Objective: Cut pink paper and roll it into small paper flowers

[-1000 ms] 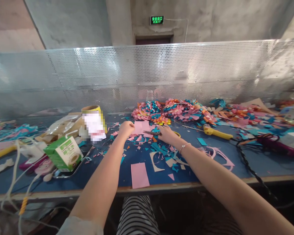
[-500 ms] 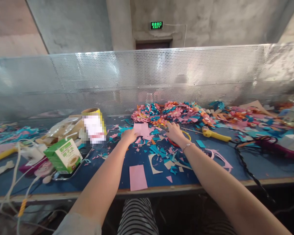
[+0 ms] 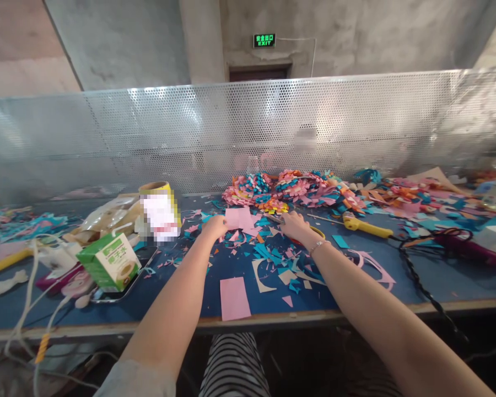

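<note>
My left hand (image 3: pixel 215 226) is closed in a pinch on the near edge of a pink paper sheet (image 3: pixel 240 217), which lies just above the blue table (image 3: pixel 438 278). My right hand (image 3: pixel 294 224) rests to the right of the sheet with its fingers curled over scissors (image 3: pixel 316 232). Only the scissors' yellow and red handle loops show by the wrist, which wears a thin bracelet. Cut scraps of teal and pink paper (image 3: pixel 273 253) lie between and below both hands.
A heap of paper flowers (image 3: pixel 289 187) sits behind the hands against a perforated metal screen (image 3: pixel 248 132). A yellow knife (image 3: pixel 366 225), a purple tool (image 3: pixel 467 245) with a black cord, a green carton (image 3: pixel 109 262), a yellow roll (image 3: pixel 159 209) and a pink rectangle (image 3: pixel 235 298) lie around.
The right hand with the scissors has moved right, away from the pink sheet. The left hand has stayed on the sheet, shifting only slightly.
</note>
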Demonstrator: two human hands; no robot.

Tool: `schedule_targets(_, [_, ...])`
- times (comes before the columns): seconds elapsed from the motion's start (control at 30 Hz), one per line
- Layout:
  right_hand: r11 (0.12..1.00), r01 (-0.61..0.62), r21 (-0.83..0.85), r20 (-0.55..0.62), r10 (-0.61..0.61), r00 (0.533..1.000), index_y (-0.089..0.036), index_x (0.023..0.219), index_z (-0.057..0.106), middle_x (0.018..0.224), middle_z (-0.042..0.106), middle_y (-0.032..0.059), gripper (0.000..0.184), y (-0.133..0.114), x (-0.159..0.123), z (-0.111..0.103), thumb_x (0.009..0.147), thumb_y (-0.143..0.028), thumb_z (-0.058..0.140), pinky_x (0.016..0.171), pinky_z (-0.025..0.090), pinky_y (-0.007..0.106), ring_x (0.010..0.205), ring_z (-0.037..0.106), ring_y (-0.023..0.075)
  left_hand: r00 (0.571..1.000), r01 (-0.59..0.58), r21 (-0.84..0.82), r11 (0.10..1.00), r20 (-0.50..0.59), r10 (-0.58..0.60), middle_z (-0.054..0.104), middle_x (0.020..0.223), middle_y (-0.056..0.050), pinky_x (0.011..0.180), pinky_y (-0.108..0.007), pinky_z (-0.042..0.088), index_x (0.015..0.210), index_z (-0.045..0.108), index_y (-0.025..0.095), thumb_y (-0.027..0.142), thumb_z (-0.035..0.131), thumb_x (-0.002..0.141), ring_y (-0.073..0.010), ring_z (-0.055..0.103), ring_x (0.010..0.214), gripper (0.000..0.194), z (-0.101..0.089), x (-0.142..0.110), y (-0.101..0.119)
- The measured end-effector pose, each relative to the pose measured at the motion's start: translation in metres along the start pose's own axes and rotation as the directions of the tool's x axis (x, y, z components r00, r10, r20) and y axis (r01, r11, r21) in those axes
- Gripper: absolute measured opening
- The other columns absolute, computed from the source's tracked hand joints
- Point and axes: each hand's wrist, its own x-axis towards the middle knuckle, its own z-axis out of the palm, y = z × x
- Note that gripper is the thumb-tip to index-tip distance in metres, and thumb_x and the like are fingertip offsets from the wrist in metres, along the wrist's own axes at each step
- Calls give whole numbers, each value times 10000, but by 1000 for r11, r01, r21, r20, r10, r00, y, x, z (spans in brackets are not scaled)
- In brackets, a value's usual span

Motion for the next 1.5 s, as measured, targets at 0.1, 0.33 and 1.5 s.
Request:
schedule_targets(0.1, [1000,18,12,3,-18,1000,-213,1060,523,1124,461,151,322,0,0,0,759,-290,440,804,380,507,1068,425,341,997,-46,-37,998,-69,44,658,994,-85,785,-269,414,846,671,213,115,502,646,-203,584,923,280,-4,5,-8])
schedule_targets(0.33, [999,45,29,3,-45,999,-217,1034,545,1108,488,133,317,-2,1,0,732,-240,452,802,394,465,1039,471,313,986,-56,-117,992,-164,36,682,875,-78,695,-248,426,803,666,200,149,475,676,-189,609,823,235,-16,4,-10])
schedule_targets(1.5, [626,680,383,29,-743,668,-172,898,601,895,579,49,283,-41,-31,-17,726,-394,562,740,423,270,815,531,149,991,42,10,999,-127,-40,643,1006,-39,879,-391,293,849,620,246,105,495,669,-220,536,1008,261,7,-3,11])
